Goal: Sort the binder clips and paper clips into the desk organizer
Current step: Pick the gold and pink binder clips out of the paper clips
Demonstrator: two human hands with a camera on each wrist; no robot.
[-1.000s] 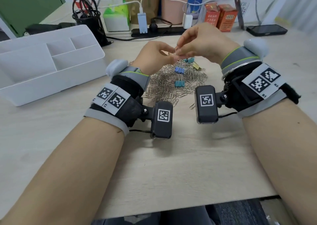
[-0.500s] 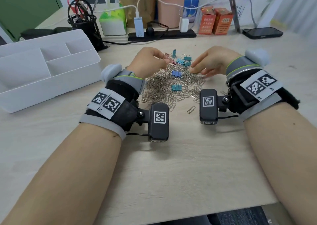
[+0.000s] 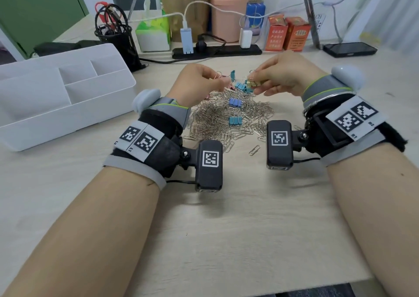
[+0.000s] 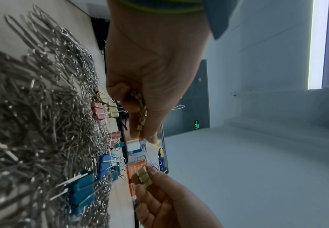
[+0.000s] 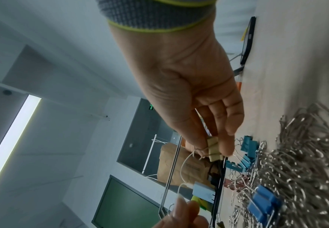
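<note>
1. We held both hands raised over the paper clip pile [image 3: 229, 120].
2. Our right hand [image 3: 283, 74] pinched a yellowish binder clip [image 3: 252, 83].
3. Our left hand [image 3: 197, 83] pinched a wire handle.
4. The white desk organizer [image 3: 56, 120] sat well left.

The light wood table [image 3: 226, 228] carries a paper clip pile [image 3: 226, 120] centre, a white desk organizer [image 3: 56, 120] left, and a phone [image 3: 349, 48] far right.

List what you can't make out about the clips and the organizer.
- Yellow clips in the left hand: count unclear in the left wrist view, since the fingers cover part of them.
- Organizer: left end cut off by the head view's edge.
- Paper clips: tangled and too small to count, and blurred in both wrist views.
</note>
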